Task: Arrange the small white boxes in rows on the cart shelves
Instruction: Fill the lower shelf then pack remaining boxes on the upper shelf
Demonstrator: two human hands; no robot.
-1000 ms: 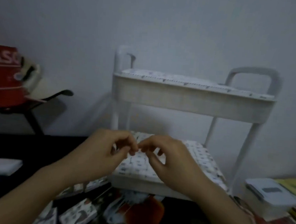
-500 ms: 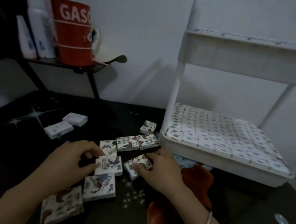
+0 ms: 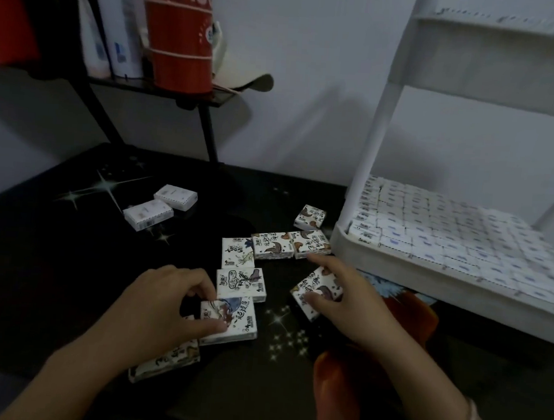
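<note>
Rightward, a white cart [image 3: 427, 284] fills the right of the frame; its lower shelf carries small white boxes [image 3: 446, 233] packed in touching rows. A dark table [image 3: 54, 277] spans the lower frame, and a red canister [image 3: 182, 41] stands at upper left. At lower centre, the left hand [image 3: 162, 310] pinches the lower printed box [image 3: 236, 321] between thumb and fingers. The right hand [image 3: 351, 305] curls around the tilted printed box [image 3: 319, 287], near the cart's rim. Loose printed boxes [image 3: 272, 245] lie above the hands, and two plain white boxes [image 3: 159, 207] lie at centre left.
</note>
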